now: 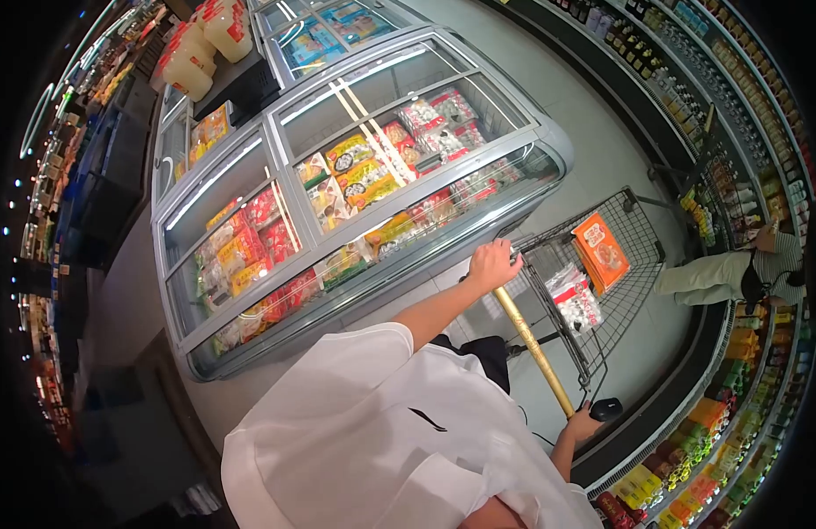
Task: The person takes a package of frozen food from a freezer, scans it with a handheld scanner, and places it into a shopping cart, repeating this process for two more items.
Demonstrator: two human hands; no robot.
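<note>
The whole view is tilted. My left hand (494, 264) is closed around the upper end of the gold shopping cart handle (533, 346). At its lower end, my right hand (584, 426) is wrapped round the bar beside a rounded black piece (607, 410); its fingers are partly hidden. Inside the wire basket of the shopping cart (637, 304) lie an orange package (602, 251) with a food picture and a clear bag (573, 300) of white pieces with red print.
A glass-topped chest freezer (337, 238) full of bagged food stands left of the cart. Bottles with red caps (223, 31) sit beyond it. Stocked shelves (690, 441) curve along the right. Ahead, a person in light trousers (712, 275) stands near the shelves, close to the cart's front.
</note>
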